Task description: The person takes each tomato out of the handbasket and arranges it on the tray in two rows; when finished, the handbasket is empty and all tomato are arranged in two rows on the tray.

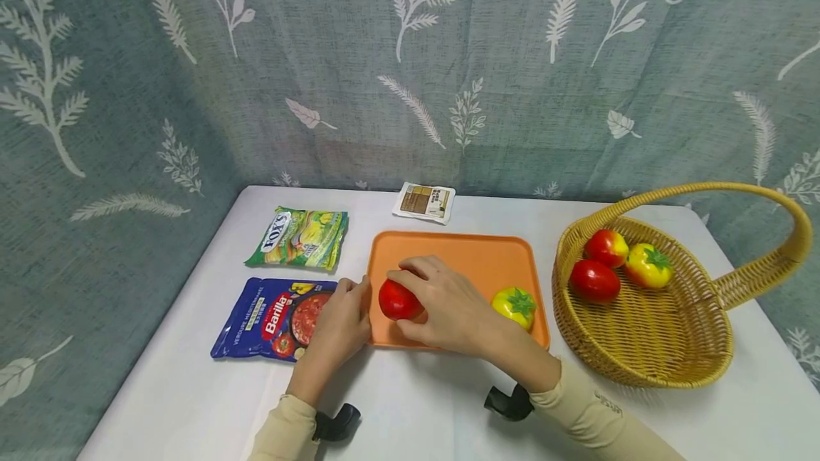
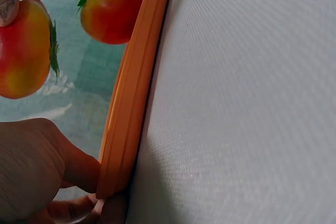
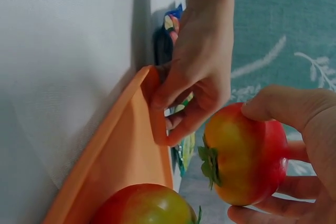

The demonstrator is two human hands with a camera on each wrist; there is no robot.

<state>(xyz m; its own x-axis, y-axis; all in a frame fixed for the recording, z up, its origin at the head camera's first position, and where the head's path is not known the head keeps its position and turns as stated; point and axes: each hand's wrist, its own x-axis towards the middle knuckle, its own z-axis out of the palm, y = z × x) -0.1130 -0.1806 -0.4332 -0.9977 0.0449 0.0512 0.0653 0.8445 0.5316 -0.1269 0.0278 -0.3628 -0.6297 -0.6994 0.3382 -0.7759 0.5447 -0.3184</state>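
One orange tray (image 1: 474, 247), smooth and shallow, rounded corners, raised rim; contents: one yellow-and-red tomato (image 1: 514, 306), glossy, leafy green top, toward the right near corner. One tan basket (image 1: 660, 333), woven, round, tall arched handle; contents three: a red-and-yellow apple (image 1: 606, 247), a dark red oval fruit (image 1: 594, 282) and a yellow tomato (image 1: 649, 267) with green leaves. One red tomato (image 1: 393, 300), round and shiny (yellowish about its leafy end), over the left part of the tray, held in your right hand (image 1: 445, 304), thumb and fingers curved round it, spread only to its width. Your left hand (image 1: 346, 322) pinches the tray's left rim near the front corner, thumb and fingers closed on it. Flat glossy packets, two: a blue packet (image 1: 263, 322), partly behind your left hand, and a green packet (image 1: 301, 239) beyond it. One small white packet (image 1: 424, 203), behind the tray.
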